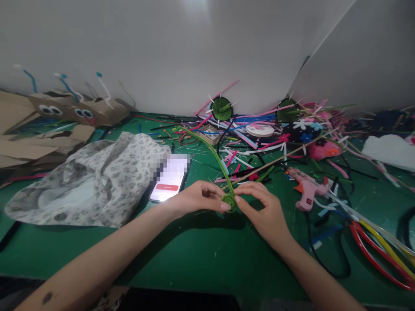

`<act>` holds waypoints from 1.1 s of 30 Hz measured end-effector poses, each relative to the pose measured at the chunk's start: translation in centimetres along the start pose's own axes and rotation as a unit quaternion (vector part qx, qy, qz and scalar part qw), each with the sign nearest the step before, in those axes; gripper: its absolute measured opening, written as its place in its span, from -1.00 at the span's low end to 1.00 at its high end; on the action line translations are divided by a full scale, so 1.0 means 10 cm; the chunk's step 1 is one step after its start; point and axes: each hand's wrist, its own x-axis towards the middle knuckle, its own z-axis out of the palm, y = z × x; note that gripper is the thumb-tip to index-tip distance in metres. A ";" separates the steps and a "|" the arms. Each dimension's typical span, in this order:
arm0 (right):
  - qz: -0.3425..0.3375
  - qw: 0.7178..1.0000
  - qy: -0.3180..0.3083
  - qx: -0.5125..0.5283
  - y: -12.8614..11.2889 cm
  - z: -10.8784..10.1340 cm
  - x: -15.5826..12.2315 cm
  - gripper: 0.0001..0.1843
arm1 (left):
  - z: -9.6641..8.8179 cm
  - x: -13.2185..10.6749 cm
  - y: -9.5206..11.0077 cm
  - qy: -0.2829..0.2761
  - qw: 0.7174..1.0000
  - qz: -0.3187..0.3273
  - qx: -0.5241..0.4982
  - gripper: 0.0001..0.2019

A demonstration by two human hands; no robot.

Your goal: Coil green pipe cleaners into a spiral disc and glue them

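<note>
Between my two hands is a green pipe cleaner (229,201), wound into a flat coil with its long loose end rising up and to the left. My left hand (207,198) pinches the coil from the left, thumb on its front. From the right, my right hand (259,205) holds the coil's edge between thumb and fingertips. Both hands are a little above the green table (194,255). The fingers partly cover the rim of the coil.
A pink glue gun (308,188) and red-and-yellow-handled scissors (379,250) lie at the right. Left are a lit phone (168,179), a patterned cloth (97,181) and paper bags with googly eyes (81,112). Loose pipe cleaners (246,147) and a white ribbon roll (259,130) lie behind.
</note>
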 end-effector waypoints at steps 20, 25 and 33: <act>-0.151 0.976 -0.037 -0.154 -0.01 -0.02 -0.03 -0.56 | -0.03 0.00 -0.03 -0.016 0.998 0.026 -0.055 -0.84; -0.178 0.972 -0.051 -0.145 0.00 -0.03 -0.03 -0.53 | -0.04 -0.02 0.01 -0.056 0.997 0.025 -0.048 -0.87; -0.177 0.975 -0.109 -0.084 -0.07 -0.11 -0.01 -0.57 | -0.07 -0.07 0.02 -0.135 0.989 -0.027 -0.045 -0.84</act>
